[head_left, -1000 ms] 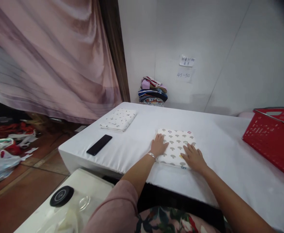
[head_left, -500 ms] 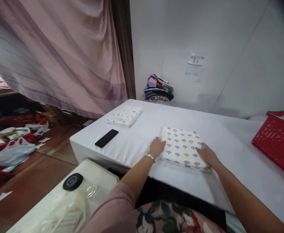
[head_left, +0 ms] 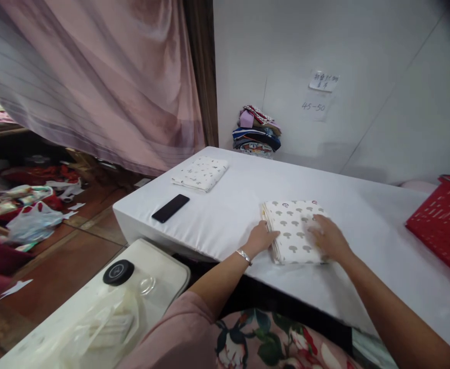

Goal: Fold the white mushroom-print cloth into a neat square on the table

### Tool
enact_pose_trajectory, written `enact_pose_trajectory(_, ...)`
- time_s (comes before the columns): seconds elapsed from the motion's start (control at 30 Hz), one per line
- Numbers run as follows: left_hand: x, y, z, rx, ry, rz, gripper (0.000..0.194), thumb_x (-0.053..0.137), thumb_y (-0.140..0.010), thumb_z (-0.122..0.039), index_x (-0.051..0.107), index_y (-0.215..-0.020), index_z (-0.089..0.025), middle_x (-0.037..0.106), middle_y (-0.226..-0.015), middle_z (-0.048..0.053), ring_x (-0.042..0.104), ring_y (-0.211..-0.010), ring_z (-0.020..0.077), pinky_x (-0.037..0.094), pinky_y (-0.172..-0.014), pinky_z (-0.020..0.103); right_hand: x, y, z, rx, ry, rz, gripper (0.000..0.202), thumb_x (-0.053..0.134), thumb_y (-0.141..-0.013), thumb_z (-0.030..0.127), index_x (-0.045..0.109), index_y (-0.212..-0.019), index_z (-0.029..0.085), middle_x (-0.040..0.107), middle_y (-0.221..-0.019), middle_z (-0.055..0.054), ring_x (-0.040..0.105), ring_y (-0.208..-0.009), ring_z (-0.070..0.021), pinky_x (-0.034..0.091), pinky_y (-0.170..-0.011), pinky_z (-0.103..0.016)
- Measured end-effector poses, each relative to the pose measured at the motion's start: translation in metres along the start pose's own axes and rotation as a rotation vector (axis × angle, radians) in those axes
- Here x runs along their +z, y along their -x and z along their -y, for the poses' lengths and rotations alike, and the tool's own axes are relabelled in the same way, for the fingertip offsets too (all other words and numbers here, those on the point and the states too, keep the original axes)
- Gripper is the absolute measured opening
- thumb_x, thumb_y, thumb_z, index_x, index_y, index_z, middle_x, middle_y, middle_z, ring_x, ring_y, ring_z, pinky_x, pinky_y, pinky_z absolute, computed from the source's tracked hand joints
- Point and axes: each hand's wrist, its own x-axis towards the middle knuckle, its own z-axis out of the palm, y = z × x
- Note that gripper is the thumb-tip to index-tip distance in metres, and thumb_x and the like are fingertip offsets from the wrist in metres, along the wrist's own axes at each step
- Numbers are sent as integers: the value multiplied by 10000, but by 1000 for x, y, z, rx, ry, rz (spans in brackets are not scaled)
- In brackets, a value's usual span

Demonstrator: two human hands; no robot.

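Observation:
A folded white cloth with grey mushroom prints lies near the front edge of the white-covered table. My left hand grips its left edge, thumb on top and fingers at the side of the folds. Over the cloth's right side is my right hand, its fingers apart and somewhat blurred by motion; whether they press on the fabric is hard to see. A second folded white cloth, with small dark prints, lies at the table's far left. In front of it rests a black phone.
A red plastic basket stands on the right. Folded fabrics are piled behind the table against the wall. At lower left, a cream surface carries a round black object and a plastic bag. A pink curtain hangs at left.
My right hand has moved from the cloth's right edge onto its top side. The cloth looks narrower, its right edge now nearer the left. My left hand stays at the left edge.

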Motion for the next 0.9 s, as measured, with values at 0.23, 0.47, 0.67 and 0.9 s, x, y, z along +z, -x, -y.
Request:
enact_pose_trajectory(0.23, -2, 0, 0, 7, -21, -31, 496, 565, -789, -411, 482, -1216, -174, 662, -1123, 100, 613, -1049, 246, 480, -835, 300, 27, 40, 69, -247, 28, 167, 493, 314, -934, 446, 472, -1348, 231, 401, -1448, -80, 303, -1360, -260, 239, -1077, -547)
enact_pose_trajectory(0.47, -16, -13, -4, -10, -56, -156, 419, 528, -825, -456, 511, -1156, -198, 679, -1034, 70, 629, -940, 215, 465, -778, 288, 24, 55, 80, -348, -8, 112, 492, 320, -946, 438, 446, -1375, 232, 416, -1436, -89, 316, -1354, -257, 247, -1081, -523)
enact_pose_trajectory(0.67, -16, -37, -11, 20, -53, -218, 210, 521, -836, -416, 562, -815, -211, 678, -900, 29, 619, -839, 184, 457, -728, 281, 34, 70, 93, -408, 7, 35, 476, 334, -949, 410, 453, -1369, 221, 460, -1403, -98, 356, -1333, -255, 250, -1078, -515)
enact_pose_trajectory(0.9, -11, -47, -19, -39, -45, -181, 269, 563, -786, -463, 589, -773, -195, 688, -860, 52, 628, -820, 203, 450, -681, 281, 40, 76, 101, -417, 34, -50, 482, 374, -935, 364, 445, -1371, 171, 468, -1395, -113, 359, -1330, -259, 255, -1080, -489)
